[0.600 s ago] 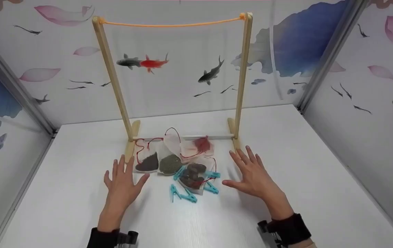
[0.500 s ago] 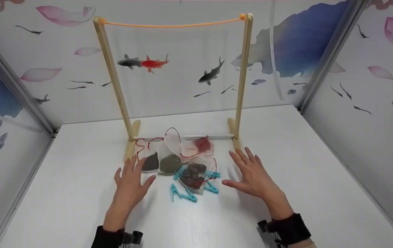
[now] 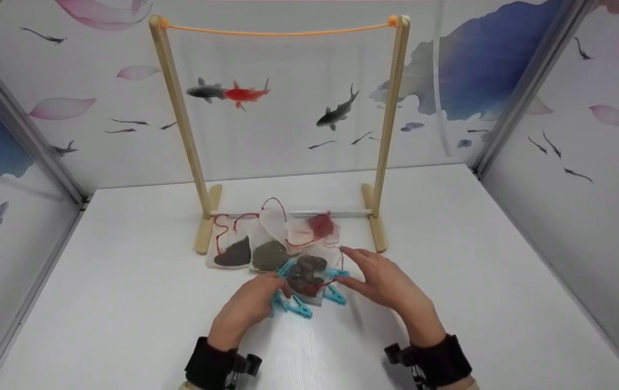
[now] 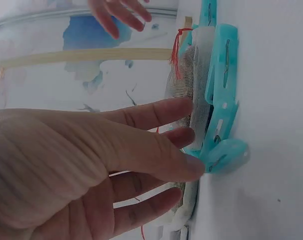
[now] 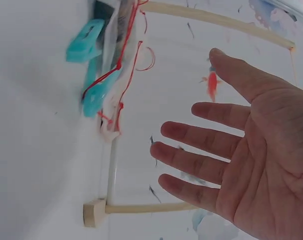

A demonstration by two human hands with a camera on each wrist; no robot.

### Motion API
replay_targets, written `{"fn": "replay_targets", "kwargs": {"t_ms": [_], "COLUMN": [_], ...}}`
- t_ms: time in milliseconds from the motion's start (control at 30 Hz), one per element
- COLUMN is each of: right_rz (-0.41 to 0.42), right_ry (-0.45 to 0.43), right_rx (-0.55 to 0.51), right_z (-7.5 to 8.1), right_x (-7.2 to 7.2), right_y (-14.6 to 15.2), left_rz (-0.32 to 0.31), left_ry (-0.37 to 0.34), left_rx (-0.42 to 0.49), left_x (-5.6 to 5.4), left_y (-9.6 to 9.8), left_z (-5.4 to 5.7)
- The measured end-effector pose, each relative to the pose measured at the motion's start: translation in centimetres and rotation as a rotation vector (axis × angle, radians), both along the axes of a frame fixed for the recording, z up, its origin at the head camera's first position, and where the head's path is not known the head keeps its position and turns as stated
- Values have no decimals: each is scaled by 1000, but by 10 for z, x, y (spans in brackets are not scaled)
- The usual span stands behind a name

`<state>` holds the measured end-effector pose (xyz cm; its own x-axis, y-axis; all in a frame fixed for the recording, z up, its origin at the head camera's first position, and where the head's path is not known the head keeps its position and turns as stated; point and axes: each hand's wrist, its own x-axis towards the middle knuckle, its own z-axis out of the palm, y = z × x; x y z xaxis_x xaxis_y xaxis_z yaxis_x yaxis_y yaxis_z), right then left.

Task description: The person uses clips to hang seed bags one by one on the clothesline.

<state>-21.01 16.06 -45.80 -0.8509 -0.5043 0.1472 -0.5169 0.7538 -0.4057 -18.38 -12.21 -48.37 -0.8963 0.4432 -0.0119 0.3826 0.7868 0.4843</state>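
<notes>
My left hand (image 3: pixel 250 306) is low at the left of a mesh drawstring bag of dark lumps (image 3: pixel 309 268). In the left wrist view its thumb tip reaches right up to the blue clothespins (image 4: pixel 224 65), the fingers fairly straight beside the bag. Several clothespins (image 3: pixel 300 308) lie around and in front of this bag, some partly hidden by the left hand. My right hand (image 3: pixel 388 281) hovers at the bag's right side, its fingertips near the red cord and a clothespin (image 3: pixel 336 273). The right wrist view shows the fingers spread, holding nothing.
Behind are a bag of black grains (image 3: pixel 235 253), a bag of green grains (image 3: pixel 270 256) and a pinkish bag (image 3: pixel 320 226). A wooden frame (image 3: pixel 389 124) with an orange cord (image 3: pixel 282 34) strung across its top stands beyond them on the white table (image 3: pixel 125 281).
My left hand has moved right and down to the clothespins beside the bag of dark lumps. The right hand has shifted left, closer to that bag. The head view has tilted slightly.
</notes>
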Motion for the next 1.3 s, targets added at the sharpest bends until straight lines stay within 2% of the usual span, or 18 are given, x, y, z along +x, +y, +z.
{"fn": "replay_targets", "kwargs": {"t_ms": [67, 167, 267, 367, 467, 667, 833, 933, 1167, 1300], "right_rz": [32, 79, 111, 128, 145, 166, 170, 172, 181, 172], "right_ry": [-8, -13, -30, -57, -77, -65, -51, -28, 53, 85], "right_rx": [-15, -13, -6, -6, -16, -8, -16, -31, -107, -110], "right_z": [4, 7, 5, 1, -2, -3, -3, -4, -7, -6], "right_x": [1, 4, 5, 6, 5, 5, 4, 4, 5, 5], "right_y": [-8, -16, -21, -22, -23, -28, -32, -35, -42, -42], "left_rz": [-7, -9, -8, 12, 56, 189, 251, 229, 72, 22], "left_ry": [11, 68, 147, 175, 158, 134, 174, 217, 339, 392], "left_rx": [-23, -43, -40, -30, -9, 20, 72, 129, 299, 350], "left_x": [0, 0, 0, 0, -1, -8, -11, -11, -7, -4], "left_y": [0, -2, -6, -10, -15, -22, -23, -20, -3, 7], "left_z": [-2, -7, -12, -13, -12, -4, 2, 6, 11, 13]}}
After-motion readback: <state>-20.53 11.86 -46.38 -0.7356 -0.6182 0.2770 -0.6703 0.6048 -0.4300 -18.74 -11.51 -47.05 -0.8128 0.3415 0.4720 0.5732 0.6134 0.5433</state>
